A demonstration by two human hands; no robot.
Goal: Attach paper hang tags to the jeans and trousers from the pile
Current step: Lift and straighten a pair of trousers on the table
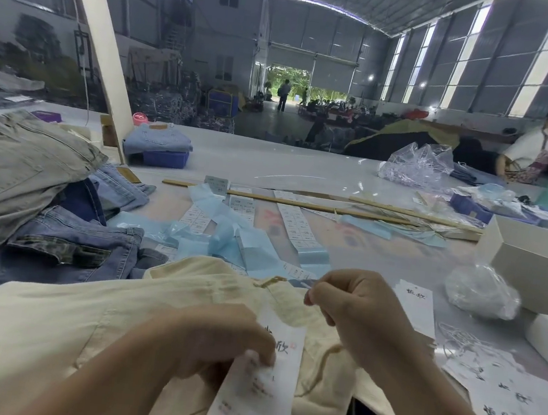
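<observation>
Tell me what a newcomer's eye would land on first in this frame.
First, the two hands at the bottom centre: the left hand pinches a white paper tag, and the right hand pinches something thin at the waistband of cream trousers. Next, the heap of jeans on the left of the table. Then the blue paper strips scattered mid-table, just beyond the trousers.

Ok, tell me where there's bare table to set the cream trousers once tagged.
Bare table lies beyond the wooden sticks, between the blue crate of folded jeans and the crumpled clear bag. A smaller patch sits left of the white boxes. The jeans pile, label strips and loose hang tags crowd elsewhere.
</observation>
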